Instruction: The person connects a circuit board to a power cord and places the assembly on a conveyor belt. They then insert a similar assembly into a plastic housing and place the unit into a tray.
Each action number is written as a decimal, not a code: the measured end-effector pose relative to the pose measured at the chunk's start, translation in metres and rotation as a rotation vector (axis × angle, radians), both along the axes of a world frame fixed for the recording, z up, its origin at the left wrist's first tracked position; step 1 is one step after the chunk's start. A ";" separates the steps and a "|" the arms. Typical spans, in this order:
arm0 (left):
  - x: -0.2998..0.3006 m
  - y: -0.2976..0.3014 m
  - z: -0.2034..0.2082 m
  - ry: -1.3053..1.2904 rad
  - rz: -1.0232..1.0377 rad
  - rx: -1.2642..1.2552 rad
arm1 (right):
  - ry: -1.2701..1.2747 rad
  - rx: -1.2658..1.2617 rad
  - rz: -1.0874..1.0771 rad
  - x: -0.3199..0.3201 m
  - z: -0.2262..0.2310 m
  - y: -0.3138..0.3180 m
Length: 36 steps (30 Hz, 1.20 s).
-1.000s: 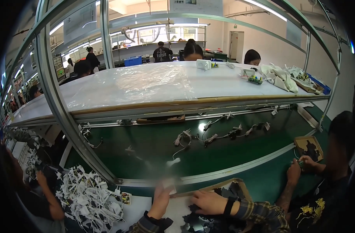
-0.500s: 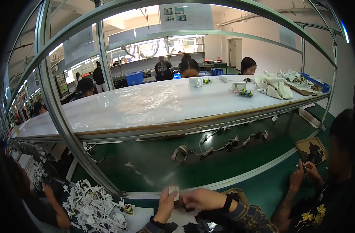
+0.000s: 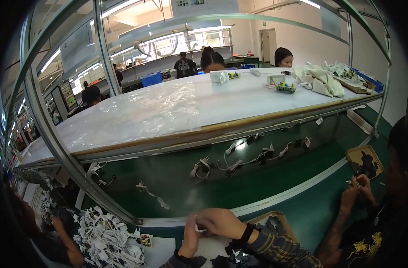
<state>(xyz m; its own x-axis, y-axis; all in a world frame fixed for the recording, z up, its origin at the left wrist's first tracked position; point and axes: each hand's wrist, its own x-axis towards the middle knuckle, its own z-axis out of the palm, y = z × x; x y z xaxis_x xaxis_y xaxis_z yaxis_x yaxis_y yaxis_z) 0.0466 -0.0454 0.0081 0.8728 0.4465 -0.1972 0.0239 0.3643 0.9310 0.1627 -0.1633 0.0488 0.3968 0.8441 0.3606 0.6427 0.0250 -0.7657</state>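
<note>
**Right hand (image 3: 219,222) has closed in over the small white piece (image 3: 199,228)**

The piece sits in the left hand (image 3: 189,239), clamped by its fingers; whether the right fingers grip anything, I cannot tell. Handling of this piece looks under way, unfinished. Black pieces (image 3: 244,254) lie below the right wrist, beside a cardboard box (image 3: 286,225). Leftward, a large heap of white corded parts (image 3: 103,236) appears left to handle.
</note>
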 end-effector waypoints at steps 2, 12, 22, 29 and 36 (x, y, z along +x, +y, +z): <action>-0.002 0.001 0.003 -0.006 0.007 0.008 | 0.201 -0.013 -0.012 -0.004 0.003 0.003; -0.003 0.001 0.007 -0.044 0.060 0.151 | -0.330 0.235 -0.137 -0.008 -0.015 0.011; -0.003 -0.002 0.008 -0.177 -0.117 0.270 | 1.027 0.121 0.006 0.017 -0.001 0.002; 0.003 0.011 -0.007 -0.110 0.002 0.496 | 0.905 0.219 0.052 0.015 0.008 -0.003; 0.006 0.027 -0.032 -0.213 0.195 0.850 | 0.433 0.137 0.162 0.005 0.020 -0.008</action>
